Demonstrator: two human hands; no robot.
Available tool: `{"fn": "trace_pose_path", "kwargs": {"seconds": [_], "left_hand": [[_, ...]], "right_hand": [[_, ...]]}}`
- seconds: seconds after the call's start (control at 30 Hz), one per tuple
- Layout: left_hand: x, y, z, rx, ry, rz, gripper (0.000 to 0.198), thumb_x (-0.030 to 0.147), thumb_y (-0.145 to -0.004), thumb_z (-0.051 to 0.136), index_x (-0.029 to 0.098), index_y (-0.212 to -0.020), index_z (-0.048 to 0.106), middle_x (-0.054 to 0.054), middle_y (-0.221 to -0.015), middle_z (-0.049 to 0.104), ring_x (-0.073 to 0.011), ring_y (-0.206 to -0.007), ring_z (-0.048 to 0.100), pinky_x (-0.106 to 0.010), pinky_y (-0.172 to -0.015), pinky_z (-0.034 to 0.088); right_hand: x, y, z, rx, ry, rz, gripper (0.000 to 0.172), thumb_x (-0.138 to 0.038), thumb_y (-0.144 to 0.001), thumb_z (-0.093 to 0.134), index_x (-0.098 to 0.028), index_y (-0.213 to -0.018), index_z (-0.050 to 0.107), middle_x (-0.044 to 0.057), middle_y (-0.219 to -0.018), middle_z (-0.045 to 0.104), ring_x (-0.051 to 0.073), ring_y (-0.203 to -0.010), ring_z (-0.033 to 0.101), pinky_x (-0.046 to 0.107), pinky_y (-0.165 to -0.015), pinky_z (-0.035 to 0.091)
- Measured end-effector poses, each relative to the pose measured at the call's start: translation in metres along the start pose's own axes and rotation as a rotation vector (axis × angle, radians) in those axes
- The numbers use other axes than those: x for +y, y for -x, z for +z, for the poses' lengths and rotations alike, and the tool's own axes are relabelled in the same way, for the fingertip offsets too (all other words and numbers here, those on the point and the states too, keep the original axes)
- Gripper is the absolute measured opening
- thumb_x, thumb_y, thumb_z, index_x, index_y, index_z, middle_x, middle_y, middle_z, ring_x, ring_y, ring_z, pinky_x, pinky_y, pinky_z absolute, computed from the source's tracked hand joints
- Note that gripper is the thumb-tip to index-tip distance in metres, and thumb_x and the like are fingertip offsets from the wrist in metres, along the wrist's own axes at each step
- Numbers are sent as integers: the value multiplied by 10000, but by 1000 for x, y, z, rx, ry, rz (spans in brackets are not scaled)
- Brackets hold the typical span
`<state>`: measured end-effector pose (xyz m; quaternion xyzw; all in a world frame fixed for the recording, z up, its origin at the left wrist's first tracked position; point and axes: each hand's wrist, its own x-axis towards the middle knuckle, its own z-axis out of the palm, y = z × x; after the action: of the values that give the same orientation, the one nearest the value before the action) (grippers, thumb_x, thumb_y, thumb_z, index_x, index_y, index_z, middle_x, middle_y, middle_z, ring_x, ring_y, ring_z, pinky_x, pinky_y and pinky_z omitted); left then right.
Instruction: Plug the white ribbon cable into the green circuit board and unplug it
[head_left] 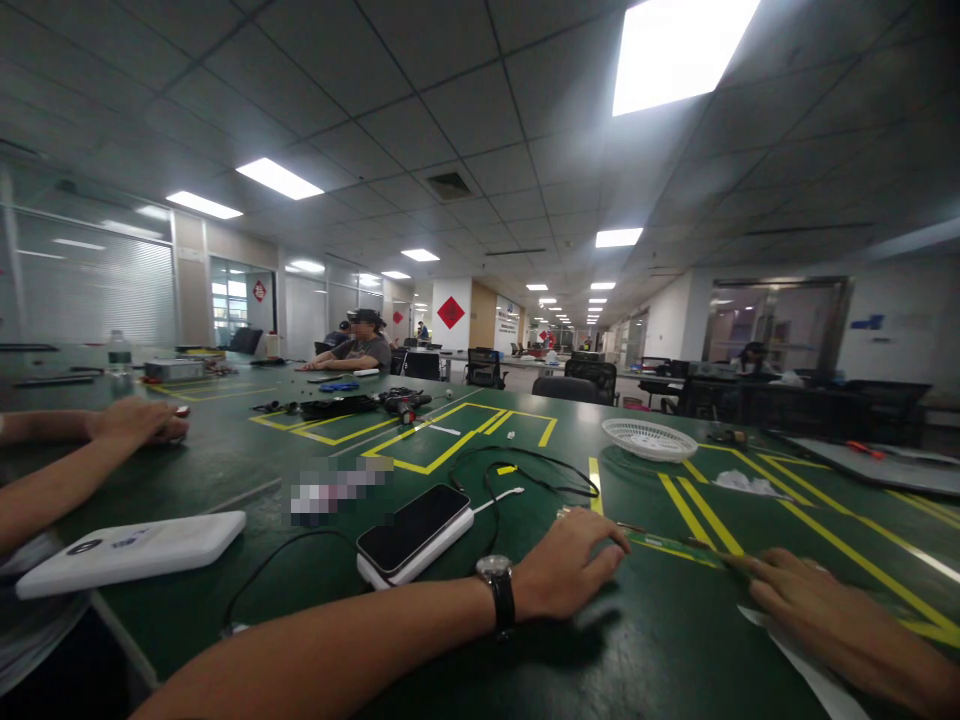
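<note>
My left hand, with a black-strapped watch on its wrist, is low over the green table. Its fingers are bent, with a gap between thumb and forefinger; some fingertips are hidden. Close beyond it lies a thin, greenish strip with a narrow brown edge, its kind unclear. At the strip's right end, the fingertips of my right hand are closed on it. Under that hand is a white sheet of paper. A black-screened phone rests on a white power bank left of my left hand.
Yellow tape marks the table. A black cable curls behind the phone. A white basket stands beyond my hands, a laptop at right. Another person's hand and a white slab-like case are at left.
</note>
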<state>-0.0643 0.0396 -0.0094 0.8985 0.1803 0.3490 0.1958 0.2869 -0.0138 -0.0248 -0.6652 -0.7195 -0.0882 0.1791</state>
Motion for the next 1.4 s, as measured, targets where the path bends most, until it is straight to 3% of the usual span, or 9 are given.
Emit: {"fn": "trace_pose_path", "kwargs": {"seconds": [0.1, 0.2, 0.33, 0.47, 0.73, 0.9, 1.1, 1.27, 1.4], "left_hand": [[1, -1, 0, 64, 44, -26, 227, 232, -1001, 424, 182, -1062, 637, -38, -1132, 654, -181, -1096, 550, -293, -1012, 385], [2, -1, 0, 64, 51, -56, 236, 226, -991, 429, 180, -1062, 649, -42, -1126, 657, -185, -1090, 554, -298, -1005, 392], [-4, -4, 0, -33, 71, -132, 213, 206, -936, 513, 165, -1080, 664, -48, -1102, 662, -188, -1031, 585, -290, -922, 441], [-8, -12, -13, -241, 173, -140, 239, 262, -932, 550, 151, -1109, 668, -50, -1090, 676, -179, -971, 624, -273, -850, 479], [-10, -18, -38, -111, 70, -92, 234, 216, -951, 508, 158, -1126, 653, -53, -1143, 663, -173, -1009, 613, -284, -889, 480], [-10, -14, -30, -250, -3, 0, 241, 231, -959, 523, 164, -1167, 624, -67, -1168, 649, -185, -1047, 609, -300, -935, 474], [1, -4, -12, -256, -157, 130, 350, 311, -947, 571, 205, -1279, 535, -78, -1286, 589, -233, -1202, 529, -361, -1033, 410], [6, 7, 2, -309, -212, 102, 470, 483, -932, 571, 233, -1322, 494, -85, -1363, 541, -278, -1251, 502, -432, -1012, 412], [7, 11, 5, -341, -253, 101, 525, 552, -918, 568, 241, -1335, 492, -99, -1409, 506, -306, -1285, 474, -478, -1013, 385]], "right_hand": [[-27, 0, -1, -157, -153, -116, 488, -496, -940, 353, -292, -1229, 690, 96, -1262, 663, 325, -1160, 608, 494, -1019, 472], [-49, 5, -1, -209, -212, -193, 489, -524, -918, 412, -294, -1271, 659, 56, -1388, 584, 329, -1279, 521, 526, -1115, 380], [-60, 9, 0, -233, -170, -226, 462, -458, -909, 464, -290, -1305, 631, 62, -1389, 582, 324, -1279, 522, 529, -1124, 367], [-59, 8, -1, -221, -116, -245, 437, -410, -937, 431, -324, -1329, 603, 60, -1404, 562, 317, -1282, 517, 562, -1122, 350], [-65, 11, -12, -307, -207, -266, 474, -349, -896, 505, -350, -1366, 565, 51, -1488, 475, 341, -1328, 470, 582, -1126, 338], [-75, 17, -16, -357, -292, -287, 507, -285, -903, 496, -372, -1402, 516, 16, -1517, 440, 323, -1378, 409, 576, -1159, 277], [-101, 37, -17, -422, -376, -310, 529, -258, -886, 531, -396, -1397, 518, -5, -1504, 457, 315, -1353, 447, 528, -1158, 321], [-121, 42, -19, -347, -356, -375, 429, -309, -909, 519, -379, -1326, 594, 4, -1424, 551, 289, -1278, 532, 441, -1103, 433], [-89, 23, -13, -130, -86, -277, 329, -358, -880, 508, -294, -1128, 714, 77, -1173, 699, 314, -1088, 642, 481, -974, 515]]}}
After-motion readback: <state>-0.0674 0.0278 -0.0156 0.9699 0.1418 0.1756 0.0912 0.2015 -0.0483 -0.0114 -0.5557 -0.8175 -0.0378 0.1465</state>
